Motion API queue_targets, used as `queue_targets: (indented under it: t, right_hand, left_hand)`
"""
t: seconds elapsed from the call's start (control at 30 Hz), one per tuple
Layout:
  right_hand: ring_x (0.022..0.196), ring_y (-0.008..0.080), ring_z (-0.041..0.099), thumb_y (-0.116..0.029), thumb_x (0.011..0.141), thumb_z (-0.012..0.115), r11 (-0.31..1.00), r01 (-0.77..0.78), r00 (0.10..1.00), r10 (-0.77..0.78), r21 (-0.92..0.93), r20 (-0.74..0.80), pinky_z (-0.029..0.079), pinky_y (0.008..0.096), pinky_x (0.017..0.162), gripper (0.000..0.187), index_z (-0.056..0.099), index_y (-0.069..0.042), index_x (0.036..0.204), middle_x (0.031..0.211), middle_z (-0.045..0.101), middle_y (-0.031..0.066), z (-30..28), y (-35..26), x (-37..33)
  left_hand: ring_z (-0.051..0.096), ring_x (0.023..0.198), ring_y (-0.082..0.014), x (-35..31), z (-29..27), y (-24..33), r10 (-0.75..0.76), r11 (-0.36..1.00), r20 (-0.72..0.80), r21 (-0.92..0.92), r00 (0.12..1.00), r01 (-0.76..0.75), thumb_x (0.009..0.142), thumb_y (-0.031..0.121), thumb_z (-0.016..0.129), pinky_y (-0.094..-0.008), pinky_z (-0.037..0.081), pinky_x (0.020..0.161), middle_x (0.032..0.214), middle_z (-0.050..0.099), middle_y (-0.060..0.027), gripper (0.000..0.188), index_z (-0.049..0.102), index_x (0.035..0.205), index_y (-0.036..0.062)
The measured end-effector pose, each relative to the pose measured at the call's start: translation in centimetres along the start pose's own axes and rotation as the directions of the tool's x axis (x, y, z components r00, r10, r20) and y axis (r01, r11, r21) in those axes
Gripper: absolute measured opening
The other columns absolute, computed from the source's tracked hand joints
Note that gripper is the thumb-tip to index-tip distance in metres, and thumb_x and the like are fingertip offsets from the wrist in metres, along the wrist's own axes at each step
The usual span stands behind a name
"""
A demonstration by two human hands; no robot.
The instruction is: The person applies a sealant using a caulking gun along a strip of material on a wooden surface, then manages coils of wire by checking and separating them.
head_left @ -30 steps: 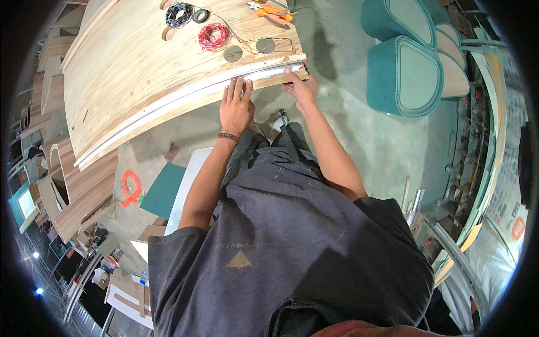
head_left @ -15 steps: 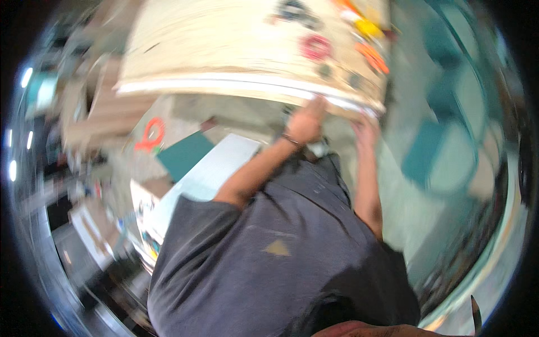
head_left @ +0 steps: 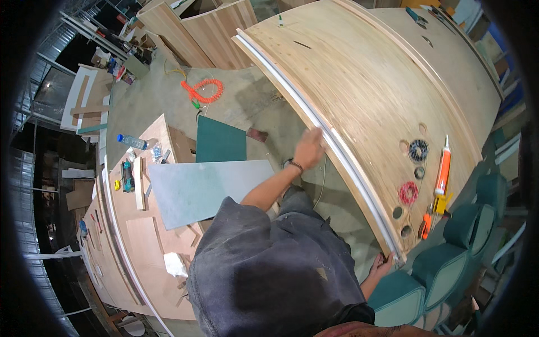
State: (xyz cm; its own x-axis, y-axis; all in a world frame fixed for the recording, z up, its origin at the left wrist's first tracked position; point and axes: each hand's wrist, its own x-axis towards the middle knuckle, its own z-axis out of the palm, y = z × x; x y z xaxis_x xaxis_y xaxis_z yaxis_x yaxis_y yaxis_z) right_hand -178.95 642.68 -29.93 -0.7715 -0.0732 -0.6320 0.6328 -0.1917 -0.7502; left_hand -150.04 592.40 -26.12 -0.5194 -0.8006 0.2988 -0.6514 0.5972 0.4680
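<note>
A large curved wooden panel [head_left: 359, 84] lies to the right, with a pale, shiny strip [head_left: 332, 135] running along its near edge. My left hand [head_left: 309, 149], wearing a dark wristband, is curled against that edge about midway along the strip; whatever its fingers hold is hidden. Low on the right, my right hand [head_left: 379, 267] pinches the strip's near end at the panel corner. On the panel lie an orange sealant tube [head_left: 443, 168] in a caulking gun, a red wire coil [head_left: 408, 193], a dark wire coil [head_left: 418, 150] and orange-handled pliers [head_left: 425, 224].
Teal padded chairs [head_left: 441, 269] stand beyond the panel's right end. To my left, a workbench [head_left: 137, 241] carries a water bottle [head_left: 132, 141] and wood pieces. A grey board [head_left: 210, 185] and a green board [head_left: 220, 140] lie beside me; an orange coiled hose [head_left: 203, 91] rests on the floor.
My view has turned, so the panel now slants down to the right. My hands have moved apart along the strip, the left farther up and the right at its near end.
</note>
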Motion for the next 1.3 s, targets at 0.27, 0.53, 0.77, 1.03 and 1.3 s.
queue_targets:
  t: [0.27,0.53,0.77,1.03,1.3]
  right_hand:
    - [0.111,0.0271,0.059,-0.047,0.089,0.076,0.988,0.116,0.986,-0.127,-0.100,-0.109,0.053,0.0365,0.098,0.070,0.055,0.004,0.133,0.121,0.058,0.0136,1.7,5.3,-1.5]
    - [0.130,0.0287,0.053,-0.031,0.093,0.080,0.944,-0.322,0.946,0.323,0.070,0.009,0.052,0.0426,0.108,0.072,0.042,-0.006,0.149,0.144,0.046,0.0177,34.2,14.0,-15.4]
    - [0.116,0.0265,0.062,-0.035,0.097,0.074,0.961,-0.273,0.962,0.273,-0.045,-0.011,0.053,0.0401,0.109,0.044,0.061,-0.004,0.126,0.125,0.061,0.0138,40.0,16.1,-14.3]
    - [0.122,0.0270,0.062,-0.034,0.102,0.067,0.962,-0.272,0.962,0.270,-0.036,-0.050,0.048,0.0531,0.113,0.035,0.061,-0.010,0.126,0.128,0.064,0.0091,38.8,16.9,-12.7]
    - [0.121,0.0261,0.063,-0.035,0.103,0.065,0.977,-0.210,0.974,0.212,0.028,-0.083,0.054,0.0455,0.107,0.036,0.060,-0.009,0.127,0.129,0.065,0.0106,38.6,18.0,-11.8]
  left_hand:
    - [0.048,0.140,-0.0340,14.6,-7.2,-20.8,0.070,0.967,-0.097,0.250,0.993,-0.044,0.100,0.039,0.061,-0.0508,0.035,0.119,0.147,0.055,-0.0199,0.055,0.060,0.137,-0.0014]
    - [0.053,0.135,-0.0375,16.5,-10.4,-24.3,0.304,0.920,0.094,0.229,0.948,-0.318,0.092,0.063,0.064,-0.0496,0.041,0.114,0.140,0.058,-0.0223,0.081,0.059,0.136,-0.0053]
    - [0.054,0.132,-0.0407,17.6,-11.2,-25.7,0.367,0.898,0.196,0.182,0.909,-0.402,0.087,0.071,0.064,-0.0495,0.045,0.110,0.136,0.059,-0.0264,0.094,0.058,0.134,-0.0100]
    - [0.056,0.130,-0.0392,18.5,-11.9,-25.6,0.355,0.928,0.171,0.056,0.919,-0.369,0.087,0.066,0.069,-0.0493,0.047,0.107,0.131,0.062,-0.0240,0.085,0.063,0.130,-0.0065]
    - [0.051,0.128,-0.0405,24.8,-12.0,-33.8,-0.221,0.975,-0.196,-0.078,0.955,0.209,0.086,0.026,0.079,-0.0503,0.040,0.110,0.131,0.060,-0.0242,0.059,0.059,0.136,0.0009]
